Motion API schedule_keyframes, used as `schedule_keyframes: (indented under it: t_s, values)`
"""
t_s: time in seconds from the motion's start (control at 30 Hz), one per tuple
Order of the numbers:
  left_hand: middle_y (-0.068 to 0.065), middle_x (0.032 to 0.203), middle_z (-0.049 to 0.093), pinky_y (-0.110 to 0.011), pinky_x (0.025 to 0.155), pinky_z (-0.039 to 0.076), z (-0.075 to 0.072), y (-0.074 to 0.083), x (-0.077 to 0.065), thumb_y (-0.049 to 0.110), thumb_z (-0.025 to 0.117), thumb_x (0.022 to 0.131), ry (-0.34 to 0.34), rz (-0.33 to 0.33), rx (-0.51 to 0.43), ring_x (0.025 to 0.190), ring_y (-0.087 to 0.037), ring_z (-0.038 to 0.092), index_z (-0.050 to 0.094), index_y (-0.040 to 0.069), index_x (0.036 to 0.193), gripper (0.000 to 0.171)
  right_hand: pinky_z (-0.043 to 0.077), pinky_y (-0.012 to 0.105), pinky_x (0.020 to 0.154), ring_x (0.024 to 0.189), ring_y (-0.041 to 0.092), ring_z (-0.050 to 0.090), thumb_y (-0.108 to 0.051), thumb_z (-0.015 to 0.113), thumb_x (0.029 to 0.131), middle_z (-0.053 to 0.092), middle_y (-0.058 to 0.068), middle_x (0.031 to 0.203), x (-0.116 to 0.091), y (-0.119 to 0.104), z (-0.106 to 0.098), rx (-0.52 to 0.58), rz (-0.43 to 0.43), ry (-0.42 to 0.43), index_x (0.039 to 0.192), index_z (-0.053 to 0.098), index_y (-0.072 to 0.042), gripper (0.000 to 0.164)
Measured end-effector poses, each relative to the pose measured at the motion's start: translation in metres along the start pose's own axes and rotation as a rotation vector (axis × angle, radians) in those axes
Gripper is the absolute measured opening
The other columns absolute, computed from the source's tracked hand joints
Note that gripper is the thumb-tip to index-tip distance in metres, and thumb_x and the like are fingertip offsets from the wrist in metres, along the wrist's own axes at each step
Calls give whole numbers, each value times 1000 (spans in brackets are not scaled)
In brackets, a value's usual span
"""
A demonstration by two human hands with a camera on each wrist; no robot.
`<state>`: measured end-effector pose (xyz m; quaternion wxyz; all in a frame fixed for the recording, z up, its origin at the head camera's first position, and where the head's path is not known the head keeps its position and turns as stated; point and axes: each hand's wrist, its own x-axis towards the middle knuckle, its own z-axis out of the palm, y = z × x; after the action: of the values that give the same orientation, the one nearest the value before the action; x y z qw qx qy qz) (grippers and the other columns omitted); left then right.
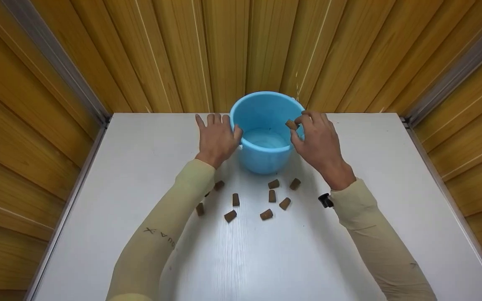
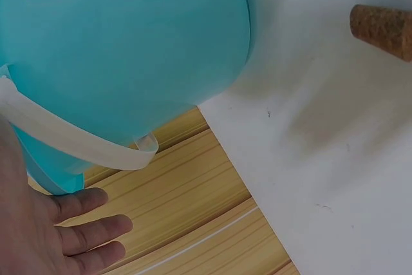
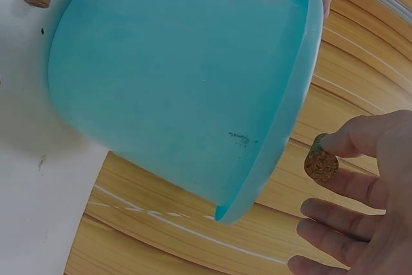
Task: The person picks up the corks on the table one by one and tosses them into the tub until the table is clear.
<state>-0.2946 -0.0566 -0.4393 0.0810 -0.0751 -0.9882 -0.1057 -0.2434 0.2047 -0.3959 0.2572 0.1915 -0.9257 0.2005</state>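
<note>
A light blue bucket point(image 1: 266, 161) stands upright at the back of the white table, its inside visible in the head view. My left hand point(image 1: 218, 140) holds its left rim, the thumb over the rim and the other fingers spread outside. In the left wrist view, the pale bucket handle point(image 2: 71, 136) hangs beside this hand. My right hand point(image 1: 318, 140) pinches a cork stopper point(image 1: 292, 124) between thumb and forefinger at the bucket's right rim. The right wrist view shows the round end of this cork stopper point(image 3: 321, 164), with the remaining fingers loosely extended.
Several tapered cork stoppers point(image 1: 266, 214) lie scattered on the white table point(image 1: 232, 263) in front of the bucket, some partly hidden by the left sleeve point(image 1: 157, 225). A wood-patterned wall point(image 1: 224, 54) rises directly behind the bucket, with similar panels at both sides.
</note>
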Motion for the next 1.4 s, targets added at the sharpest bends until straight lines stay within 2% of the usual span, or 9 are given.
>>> schedule_keyframes:
  t_s: [0.27, 0.5, 0.8, 1.03, 1.4]
  values:
    - [-20, 148, 57, -73, 121, 11, 2, 3, 1, 52, 28, 107, -13, 4, -1, 144, -39, 44, 56, 4, 146, 68, 52, 60, 98, 120, 44, 60, -10, 72, 98, 63, 28, 129, 6, -2, 6, -7, 18, -42, 114, 70, 6, 23]
    - [-20, 148, 58, -73, 121, 9, 3, 5, 1, 52, 27, 108, -10, 7, -2, 143, -39, 45, 55, 5, 147, 68, 51, 59, 99, 120, 44, 60, -10, 72, 98, 63, 28, 129, 11, -3, 11, 5, 19, -61, 114, 70, 6, 23]
    - [-20, 141, 63, -76, 119, 16, 5, 6, 2, 50, 31, 107, 40, 24, 17, 139, -38, 49, 61, 4, 140, 64, 51, 60, 97, 118, 45, 60, -9, 72, 98, 63, 27, 128, 13, -2, 18, 23, -13, -55, 112, 70, 6, 21]
    - [-18, 145, 61, -74, 121, 10, 6, 5, 3, 53, 30, 107, 16, 13, 6, 141, -37, 48, 59, 6, 144, 66, 50, 60, 102, 121, 43, 59, -10, 73, 98, 63, 27, 128, 14, -3, 20, 19, 2, -73, 115, 69, 6, 23]
    - [-17, 147, 59, -73, 121, 9, 8, 6, 2, 54, 26, 108, -3, 7, 13, 142, -38, 46, 57, 7, 147, 68, 50, 59, 101, 122, 43, 59, -9, 74, 97, 63, 25, 129, 13, -2, 24, 16, 26, -119, 115, 69, 4, 23]
